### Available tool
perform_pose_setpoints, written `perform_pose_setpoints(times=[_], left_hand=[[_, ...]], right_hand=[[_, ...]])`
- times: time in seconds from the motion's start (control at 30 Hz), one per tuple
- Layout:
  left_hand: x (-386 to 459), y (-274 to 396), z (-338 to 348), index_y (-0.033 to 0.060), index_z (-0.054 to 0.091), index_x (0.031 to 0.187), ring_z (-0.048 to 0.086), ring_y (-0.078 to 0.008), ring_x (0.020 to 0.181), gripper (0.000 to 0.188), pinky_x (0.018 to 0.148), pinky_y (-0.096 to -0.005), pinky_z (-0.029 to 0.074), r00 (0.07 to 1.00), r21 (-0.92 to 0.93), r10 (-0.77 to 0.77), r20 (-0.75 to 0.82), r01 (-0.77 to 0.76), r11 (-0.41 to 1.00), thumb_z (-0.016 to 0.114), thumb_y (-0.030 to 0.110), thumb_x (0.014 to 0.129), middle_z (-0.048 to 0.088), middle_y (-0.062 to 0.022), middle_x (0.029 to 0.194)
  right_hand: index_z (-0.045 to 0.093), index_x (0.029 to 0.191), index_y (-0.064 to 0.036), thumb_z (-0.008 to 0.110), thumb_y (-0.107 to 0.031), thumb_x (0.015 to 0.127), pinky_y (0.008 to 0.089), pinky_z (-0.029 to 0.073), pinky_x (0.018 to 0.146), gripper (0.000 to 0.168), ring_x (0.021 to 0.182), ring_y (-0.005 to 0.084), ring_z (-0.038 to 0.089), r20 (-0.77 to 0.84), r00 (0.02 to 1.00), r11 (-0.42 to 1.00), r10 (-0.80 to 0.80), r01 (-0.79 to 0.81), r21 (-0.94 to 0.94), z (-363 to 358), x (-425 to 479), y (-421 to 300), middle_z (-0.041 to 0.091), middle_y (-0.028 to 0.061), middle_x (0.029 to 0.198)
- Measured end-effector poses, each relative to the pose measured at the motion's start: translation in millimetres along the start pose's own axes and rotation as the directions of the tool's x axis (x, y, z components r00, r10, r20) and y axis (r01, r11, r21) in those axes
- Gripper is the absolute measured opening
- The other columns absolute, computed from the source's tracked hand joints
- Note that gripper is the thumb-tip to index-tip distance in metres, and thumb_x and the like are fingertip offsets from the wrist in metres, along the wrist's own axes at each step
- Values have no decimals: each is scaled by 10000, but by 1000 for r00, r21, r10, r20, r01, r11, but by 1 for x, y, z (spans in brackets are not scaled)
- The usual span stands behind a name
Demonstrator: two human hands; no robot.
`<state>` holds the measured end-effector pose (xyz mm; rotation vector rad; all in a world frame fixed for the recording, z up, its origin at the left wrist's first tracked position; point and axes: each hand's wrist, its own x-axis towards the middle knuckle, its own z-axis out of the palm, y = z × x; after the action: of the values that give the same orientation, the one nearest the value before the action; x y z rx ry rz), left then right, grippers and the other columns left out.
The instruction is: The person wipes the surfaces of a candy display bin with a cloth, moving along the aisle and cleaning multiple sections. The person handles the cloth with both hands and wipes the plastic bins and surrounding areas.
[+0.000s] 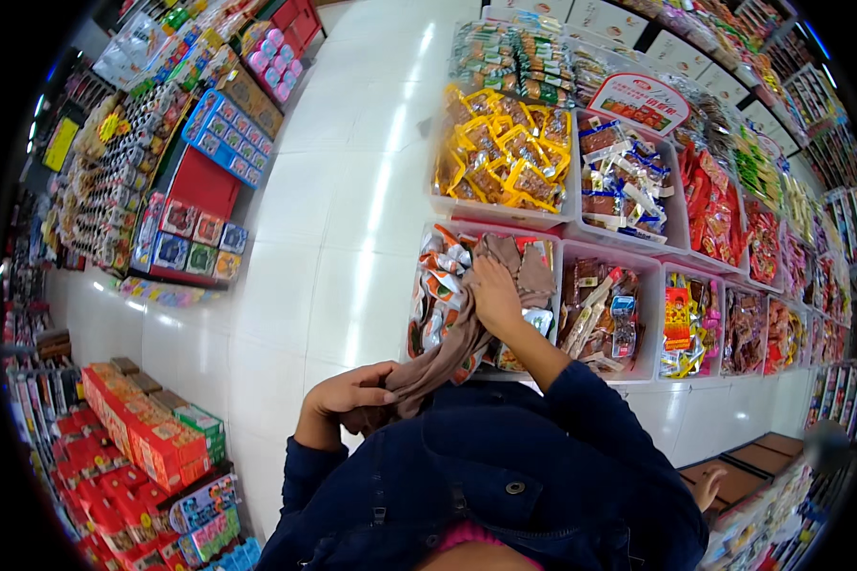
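A greyish-brown cloth (435, 364) stretches from close to my body into the nearest clear plastic bin (555, 314). My left hand (357, 392) grips its lower end, thumb on top. Over the bin, my right hand (496, 296) has its fingers on the bunched far part of the cloth; the fingertips are partly hidden in the folds. Orange-and-white snack packets (434, 303) lie in the bin under and beside the cloth.
Yellow-edged packets (507, 153) fill the bin behind. More snack bins (610, 314) run rightward. A shop display with boxed goods (200, 243) stands left across the tiled floor (343, 214). Red gift boxes (146, 435) are stacked lower left. Another person's hand (708, 487) shows at lower right.
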<state>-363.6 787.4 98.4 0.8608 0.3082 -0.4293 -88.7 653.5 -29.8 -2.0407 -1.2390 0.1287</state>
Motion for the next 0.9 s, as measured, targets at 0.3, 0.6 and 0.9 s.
perform_pose_setpoints(times=[0.3,0.6,0.9], left_hand=[[-12,93,-89,-41,424,1269,531,-150,1025,445,885,-283,440,984,-11,-103,148,105,994,569,112,878,556,-97,1147],[-15,130,-143,-22,459,1244,504,-89,914,389,786,-230,437,832,389,-449,326,314,866,564,105,891,557,-26,1043],[35,128,-115,-11,465,1238,479,-75,868,379,752,-224,427,584,782,-691,426,147,606,556,149,907,548,-21,977]], right_hand=[[341,1291,177,485,-120,889,523,169,1115,520,1312,492,258,-274,871,875,409,-459,-152,111,115,-72,364,352,1346],[464,1244,102,465,-119,820,520,239,1102,478,1319,426,316,-4,998,823,66,-57,-565,122,29,-118,400,264,1364],[432,1293,63,483,-136,831,452,284,1104,506,1321,344,359,3,1000,928,29,-26,-371,95,-56,-162,392,234,1381]])
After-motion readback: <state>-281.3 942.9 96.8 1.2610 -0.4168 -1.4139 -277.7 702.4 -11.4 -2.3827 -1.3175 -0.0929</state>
